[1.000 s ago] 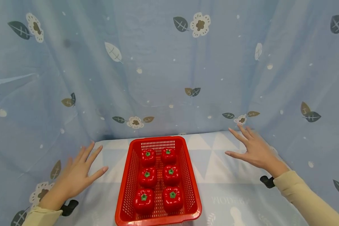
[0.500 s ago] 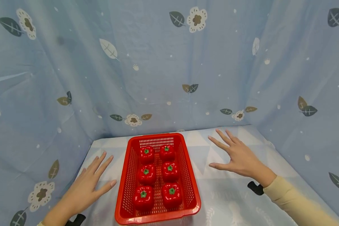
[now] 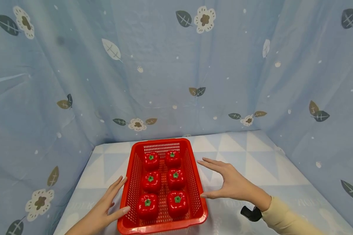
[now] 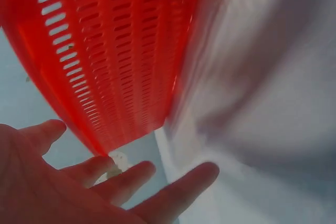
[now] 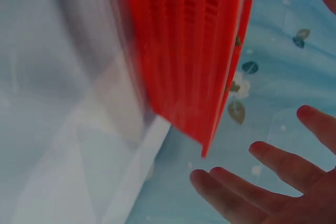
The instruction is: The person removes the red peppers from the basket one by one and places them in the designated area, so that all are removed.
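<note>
A red slotted plastic basket (image 3: 164, 226) stands on the patterned cloth, and its side walls show as the basket (image 4: 126, 51) in the left wrist view and the basket (image 5: 181, 56) in the right wrist view. Inside it sit several glossy red, squarish tomato-like fruits (image 3: 148, 210) with green stems, in two columns. My left hand (image 3: 101, 209) is at the left rim, fingers extended and thumb apart; whether it touches the rim I cannot tell. At the right side my right hand (image 3: 230, 182) is held with spread fingers and thumb towards the rim, holding nothing.
The table cloth (image 3: 253, 163) has pale blue and white triangles. A blue curtain (image 3: 164, 65) with leaves and flowers encloses the back and both sides. A black wrist device (image 3: 251, 213) sits at my right wrist.
Both hands have moved inward and lower, from wide apart to the basket's two sides. The basket and the fruits inside have stayed in place; the head view has shifted slightly.
</note>
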A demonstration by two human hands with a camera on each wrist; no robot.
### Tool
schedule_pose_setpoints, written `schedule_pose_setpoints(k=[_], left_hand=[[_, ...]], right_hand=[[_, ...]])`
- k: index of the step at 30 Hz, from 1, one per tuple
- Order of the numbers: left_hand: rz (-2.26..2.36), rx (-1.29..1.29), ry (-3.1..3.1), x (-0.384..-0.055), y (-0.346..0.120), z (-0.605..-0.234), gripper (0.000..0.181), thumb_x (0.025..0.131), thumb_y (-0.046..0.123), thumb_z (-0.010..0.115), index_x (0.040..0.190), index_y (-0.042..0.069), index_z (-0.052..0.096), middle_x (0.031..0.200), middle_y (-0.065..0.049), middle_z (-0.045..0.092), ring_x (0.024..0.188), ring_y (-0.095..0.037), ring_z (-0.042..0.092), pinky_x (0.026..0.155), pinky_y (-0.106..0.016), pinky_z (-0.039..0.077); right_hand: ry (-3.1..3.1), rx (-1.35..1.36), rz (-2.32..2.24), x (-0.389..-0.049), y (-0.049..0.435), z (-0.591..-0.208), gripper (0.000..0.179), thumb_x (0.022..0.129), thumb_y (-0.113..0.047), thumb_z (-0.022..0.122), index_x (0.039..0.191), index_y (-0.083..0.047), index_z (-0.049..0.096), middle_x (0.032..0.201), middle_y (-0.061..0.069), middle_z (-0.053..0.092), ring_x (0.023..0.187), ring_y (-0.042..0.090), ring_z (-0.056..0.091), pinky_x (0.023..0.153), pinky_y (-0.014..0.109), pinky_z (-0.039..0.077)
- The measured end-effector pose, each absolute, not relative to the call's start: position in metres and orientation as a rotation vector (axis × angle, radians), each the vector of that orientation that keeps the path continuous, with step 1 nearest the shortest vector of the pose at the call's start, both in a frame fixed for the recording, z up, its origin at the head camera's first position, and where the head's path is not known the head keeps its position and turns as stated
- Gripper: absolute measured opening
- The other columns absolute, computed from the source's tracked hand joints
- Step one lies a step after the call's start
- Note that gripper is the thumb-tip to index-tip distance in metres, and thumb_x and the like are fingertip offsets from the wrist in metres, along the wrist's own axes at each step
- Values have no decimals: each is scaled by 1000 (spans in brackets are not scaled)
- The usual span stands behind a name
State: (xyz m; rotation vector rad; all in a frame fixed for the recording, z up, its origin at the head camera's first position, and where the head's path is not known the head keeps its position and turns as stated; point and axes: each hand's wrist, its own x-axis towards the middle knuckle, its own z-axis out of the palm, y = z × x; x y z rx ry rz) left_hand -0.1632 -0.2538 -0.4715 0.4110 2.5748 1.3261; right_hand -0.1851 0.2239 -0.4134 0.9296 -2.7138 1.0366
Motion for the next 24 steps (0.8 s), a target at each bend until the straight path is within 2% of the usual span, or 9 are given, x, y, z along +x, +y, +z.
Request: schedule_pose_setpoints(k=[5,9,13,20,24], left_hand=[[1486,347,2428,-158,-252,-476,94,101,30,79,175,27,22,180,-20,12,155,-63,23,93,-64,63],[1603,339,2286,-154,-253,-480,88,106,23,74,176,27,20,180,-20,11,156,-65,20,94,-51,65],[1694,333,2129,-152,-253,-484,85,110,17,68,176,24,16,180,-20,3,156,-65,17,93,-47,65],[1750,272,2008,-149,-252,-485,84,112,20,66,177,21,12,179,-24,2,155,-62,24,94,-51,64],[1739,260,2013,-148,-251,-488,86,111,21,67,177,18,11,179,-25,3,155,-62,24,97,-50,63]], right_hand=[[-2662,1023,1273,-182,205,-418,85,85,-53,94,159,-30,59,157,-2,61,141,25,60,103,55,61],[-2677,1060,1326,-180,191,-418,80,84,-48,96,155,-31,62,154,-3,64,139,22,61,101,46,62],[-2681,1056,1279,-181,182,-417,78,82,-44,98,152,-32,65,150,-7,66,137,20,61,99,45,63],[-2666,1147,1321,-186,167,-417,79,81,-37,100,153,-27,66,148,1,66,133,27,62,98,48,64],[-2723,1159,1279,-186,159,-419,76,81,-38,99,150,-26,68,145,-7,65,133,21,61,103,55,60]])
